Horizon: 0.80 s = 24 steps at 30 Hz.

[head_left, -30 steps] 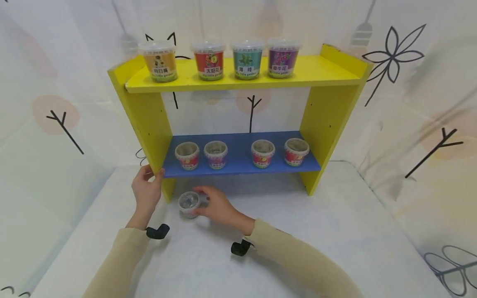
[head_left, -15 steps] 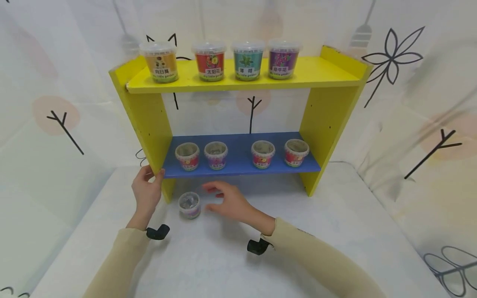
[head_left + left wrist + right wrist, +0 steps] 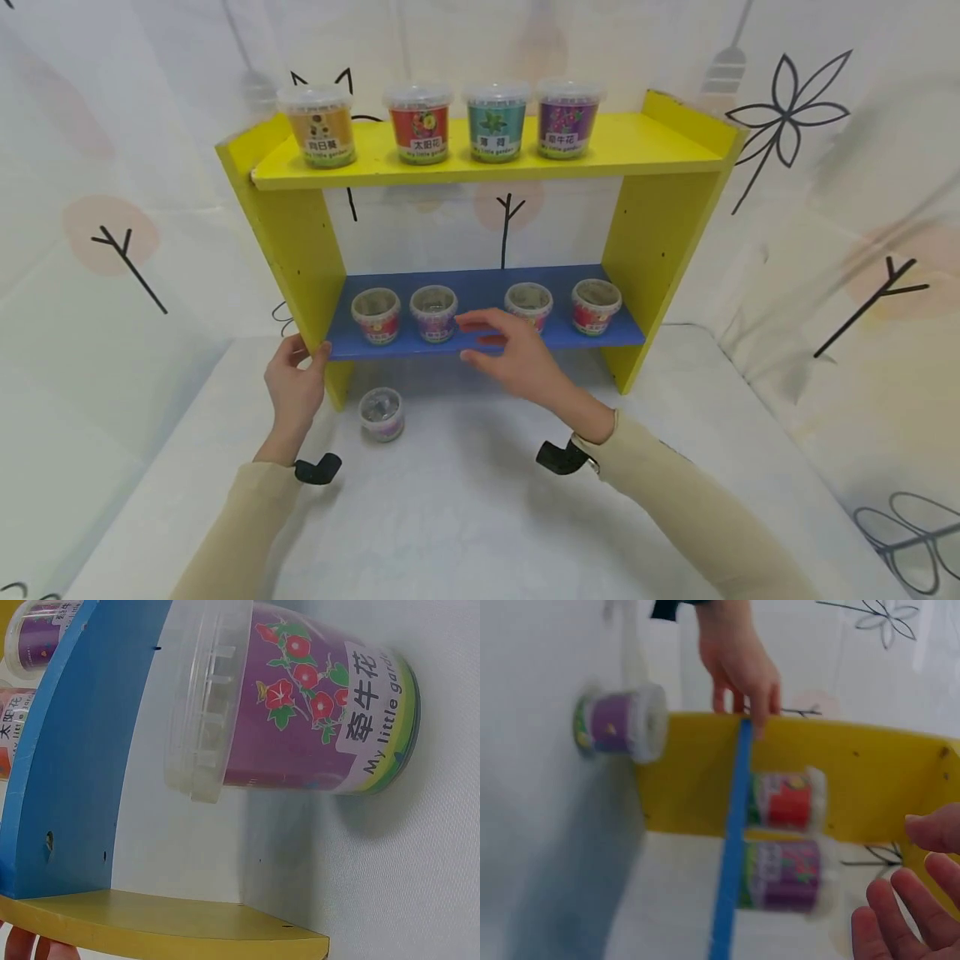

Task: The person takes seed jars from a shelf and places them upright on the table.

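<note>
My left hand (image 3: 295, 379) grips the yellow left side panel (image 3: 300, 250) of a small shelf unit, the thumb at the front end of the blue shelf (image 3: 480, 287). My right hand (image 3: 517, 354) is in front of that shelf, holding nothing, its thumb and fingers spread apart. Its fingertips come close to a purple-labelled lidded plastic cup (image 3: 433, 323), and it partly covers a red-labelled cup (image 3: 529, 298) behind it. On the white table below stands another purple-labelled cup (image 3: 382, 417); its morning-glory picture (image 3: 300, 682) shows large in the left wrist view.
Red-labelled cups stand at the blue shelf's left end (image 3: 377, 323) and right end (image 3: 595, 318). Along the yellow top shelf (image 3: 630, 137) are larger yellow (image 3: 324, 133), red (image 3: 422, 129), teal (image 3: 497, 129) and purple (image 3: 566, 125) cups. A patterned white cloth hangs behind.
My right hand has let go of the cup on the table and moved up and right to the blue shelf. The left hand and the cups have stayed in place.
</note>
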Tool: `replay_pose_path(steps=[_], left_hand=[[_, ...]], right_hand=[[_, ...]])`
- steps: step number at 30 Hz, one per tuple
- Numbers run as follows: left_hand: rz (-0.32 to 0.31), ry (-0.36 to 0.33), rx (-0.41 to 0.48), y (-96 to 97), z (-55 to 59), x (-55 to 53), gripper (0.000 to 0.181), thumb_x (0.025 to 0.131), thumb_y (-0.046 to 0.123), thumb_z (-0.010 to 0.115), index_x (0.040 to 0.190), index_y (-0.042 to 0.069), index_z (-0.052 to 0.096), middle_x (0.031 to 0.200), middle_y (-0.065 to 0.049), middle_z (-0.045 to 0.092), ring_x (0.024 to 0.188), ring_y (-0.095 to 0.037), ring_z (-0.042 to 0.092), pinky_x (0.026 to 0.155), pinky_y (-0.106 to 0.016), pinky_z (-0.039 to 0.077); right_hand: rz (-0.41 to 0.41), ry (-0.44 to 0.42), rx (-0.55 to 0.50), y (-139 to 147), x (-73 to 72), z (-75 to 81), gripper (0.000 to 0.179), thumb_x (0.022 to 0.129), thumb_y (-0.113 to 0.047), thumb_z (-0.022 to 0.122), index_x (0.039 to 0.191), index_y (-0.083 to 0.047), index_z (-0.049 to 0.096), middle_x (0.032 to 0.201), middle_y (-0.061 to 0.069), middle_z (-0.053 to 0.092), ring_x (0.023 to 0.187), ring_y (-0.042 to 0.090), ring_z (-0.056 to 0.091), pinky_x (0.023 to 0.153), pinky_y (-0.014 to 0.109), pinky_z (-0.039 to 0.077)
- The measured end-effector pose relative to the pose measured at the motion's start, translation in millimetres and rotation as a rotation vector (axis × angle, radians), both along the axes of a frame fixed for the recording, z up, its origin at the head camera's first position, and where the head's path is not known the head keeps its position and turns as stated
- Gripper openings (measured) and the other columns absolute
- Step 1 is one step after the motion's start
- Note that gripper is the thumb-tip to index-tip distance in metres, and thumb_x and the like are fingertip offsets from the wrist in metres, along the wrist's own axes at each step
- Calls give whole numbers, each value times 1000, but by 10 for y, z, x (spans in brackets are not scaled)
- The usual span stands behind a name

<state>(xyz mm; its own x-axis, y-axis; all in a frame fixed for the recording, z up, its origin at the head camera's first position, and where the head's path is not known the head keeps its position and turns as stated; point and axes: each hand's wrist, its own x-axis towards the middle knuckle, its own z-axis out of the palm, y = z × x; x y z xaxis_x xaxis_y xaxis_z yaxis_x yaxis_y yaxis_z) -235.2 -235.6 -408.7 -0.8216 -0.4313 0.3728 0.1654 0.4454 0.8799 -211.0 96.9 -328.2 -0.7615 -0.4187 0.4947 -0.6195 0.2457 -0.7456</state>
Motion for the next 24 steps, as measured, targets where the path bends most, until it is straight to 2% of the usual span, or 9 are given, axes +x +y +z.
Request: replay_pose_path(steps=[8, 13, 18, 24], left_hand=[[1, 6, -1, 10, 15, 11, 39, 97, 27, 66, 127, 4, 60, 121, -13, 62, 120, -29, 57, 101, -50, 48], [-1, -2, 1, 16, 10, 6, 39, 97, 28, 65, 128, 4, 60, 122, -13, 61, 121, -29, 56, 101, -49, 48], [-2, -8, -2, 18, 11, 23, 40, 97, 29, 65, 128, 5, 59, 123, -12, 61, 122, -28, 56, 102, -49, 48], [-2, 13, -14, 6, 17, 21, 37, 97, 26, 66, 126, 3, 60, 121, -13, 62, 120, -29, 57, 101, -50, 48]], right_hand=[[-77, -36, -77, 373, -94, 367, 44, 90, -11, 74, 131, -6, 61, 128, 9, 63, 118, 22, 59, 101, 38, 50], [-108, 34, -103, 578, -153, 601, 43, 92, -8, 71, 133, -4, 59, 130, 12, 61, 120, 24, 58, 100, 39, 50], [-140, 87, -83, 726, -184, 813, 43, 92, -7, 71, 133, -5, 59, 130, 11, 62, 120, 22, 58, 99, 35, 51], [-148, 141, -83, 825, -155, 1114, 42, 91, -3, 71, 132, -2, 60, 127, 14, 63, 117, 26, 60, 95, 29, 53]])
